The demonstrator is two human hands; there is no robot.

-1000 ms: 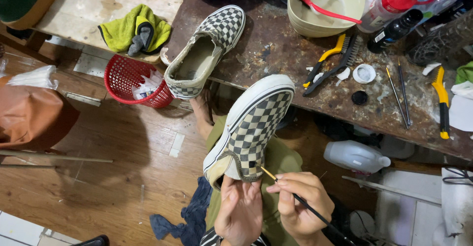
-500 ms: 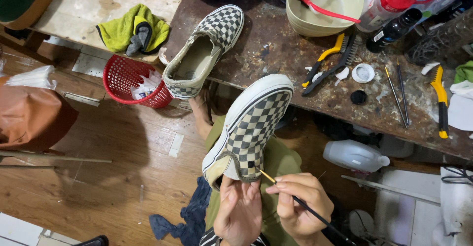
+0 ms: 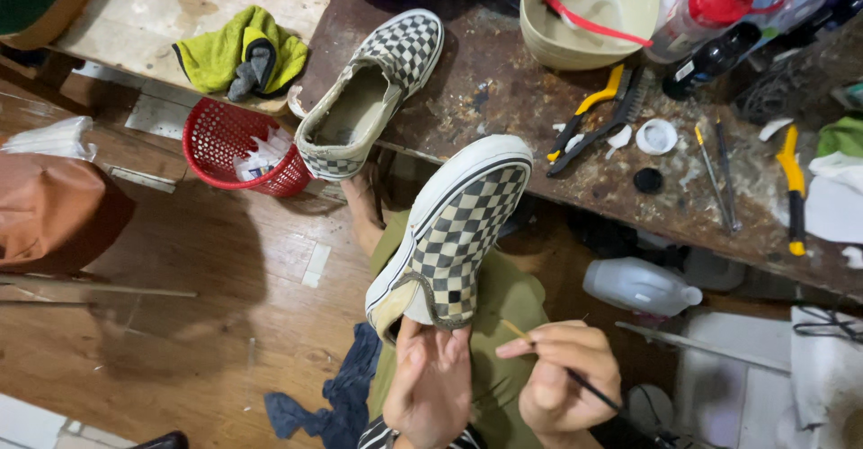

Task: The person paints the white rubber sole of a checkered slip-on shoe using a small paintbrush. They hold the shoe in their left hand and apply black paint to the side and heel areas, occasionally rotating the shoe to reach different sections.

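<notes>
Olive-green trousers [image 3: 503,323]; striped black-and-white garment [image 3: 382,435], possibly sleeve cuff; both hands bare.

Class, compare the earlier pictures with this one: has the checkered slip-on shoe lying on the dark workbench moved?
No. The checkered slip-on shoe lies at the same spot on the dark stained workbench, heel over the edge above the red plastic basket.

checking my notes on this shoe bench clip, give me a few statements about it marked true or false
1. The left hand holds a checkered shoe at its heel end. True.
2. The right hand holds a yellow-handled wire brush. False: it holds a thin brush; the yellow-handled wire brush lies on the workbench.
3. A second checkered shoe lies on the workbench. True.
4. The red basket stands on the workbench. False: it sits below, off the bench's edge.
5. A red-handled tool lies in the beige basin. True.
</notes>
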